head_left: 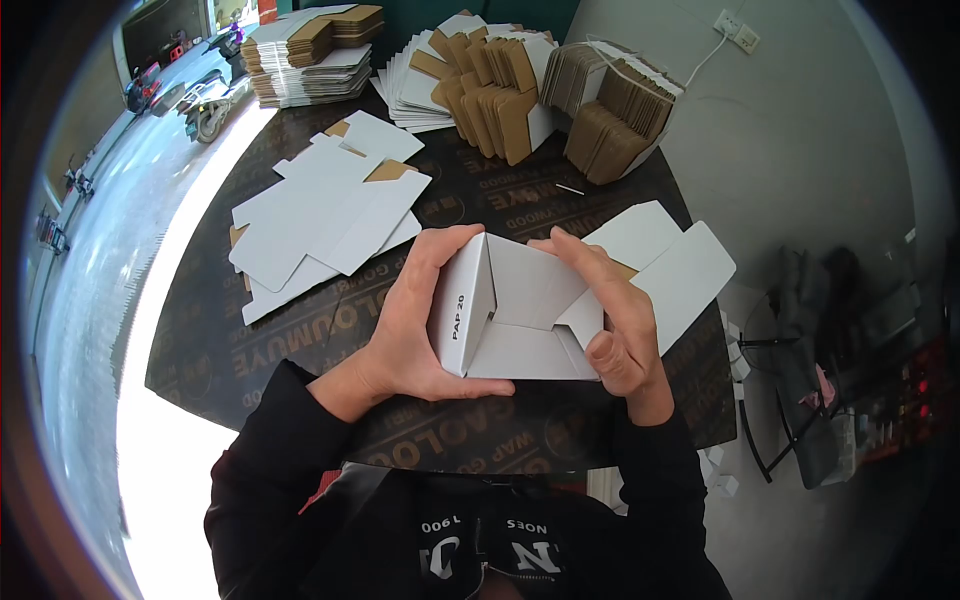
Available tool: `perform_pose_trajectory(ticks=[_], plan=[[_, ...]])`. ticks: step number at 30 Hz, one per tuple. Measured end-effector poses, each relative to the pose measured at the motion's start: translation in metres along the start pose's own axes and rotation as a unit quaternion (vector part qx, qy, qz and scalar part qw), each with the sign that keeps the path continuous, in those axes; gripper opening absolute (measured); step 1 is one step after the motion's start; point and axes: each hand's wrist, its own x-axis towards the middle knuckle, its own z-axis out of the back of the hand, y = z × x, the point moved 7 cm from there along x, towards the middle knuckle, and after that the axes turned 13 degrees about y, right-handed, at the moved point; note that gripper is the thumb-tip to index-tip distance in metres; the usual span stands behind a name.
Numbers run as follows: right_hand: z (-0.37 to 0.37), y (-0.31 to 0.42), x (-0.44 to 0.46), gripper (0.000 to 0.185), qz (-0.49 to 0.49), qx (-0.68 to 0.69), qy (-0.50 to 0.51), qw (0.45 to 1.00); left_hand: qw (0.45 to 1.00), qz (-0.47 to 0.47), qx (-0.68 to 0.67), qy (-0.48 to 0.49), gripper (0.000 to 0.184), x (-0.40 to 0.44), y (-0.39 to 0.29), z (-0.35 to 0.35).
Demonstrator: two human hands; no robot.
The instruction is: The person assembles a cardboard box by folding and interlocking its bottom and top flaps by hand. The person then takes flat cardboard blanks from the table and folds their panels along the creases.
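Between my two hands is a white cardboard box (524,352), partly folded, with its inside facing me and "PAP 20" printed on its left wall. My left hand (408,325) wraps round that printed side, the thumb along the near edge and fingers at the far corner. My right hand (622,315) grips the opposite side, its fingers bent over the wall and a flap. Large white flaps (665,270) spread out to the right behind my right hand; they look joined to the box, though the hand hides the joint.
Flat white box blanks (325,205) lie on the dark plywood table (470,425) to the left. Along the back stand stacked blanks (310,60), fanned blanks (490,85) and a strapped bundle (612,110). A small white stick (570,188) lies near the bundle.
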Motion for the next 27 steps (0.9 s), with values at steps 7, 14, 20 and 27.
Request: perform_pose_trajectory(ticks=[7, 14, 20, 27], plan=[[0.021, -0.008, 0.000, 0.113, -0.018, 0.057, -0.074, 0.995, 0.883, 0.265, -0.368, -0.120, 0.081, -0.003, 0.028, 0.005], [0.027, -0.027, -0.014, 0.103, -0.071, 0.078, -0.030, 0.994, 0.710, 0.468, -0.519, -0.084, 0.065, -0.030, 0.063, -0.016], [0.026, -0.040, -0.018, 0.064, -0.270, -0.007, -0.029, 0.962, 0.691, 0.560, -0.438, 0.129, 0.068, -0.046, 0.076, -0.022], [0.037, -0.062, -0.028, 0.050, -0.359, 0.106, -0.074, 0.924, 0.901, 0.351, -0.101, 0.235, 0.090, -0.018, 0.066, 0.010]])
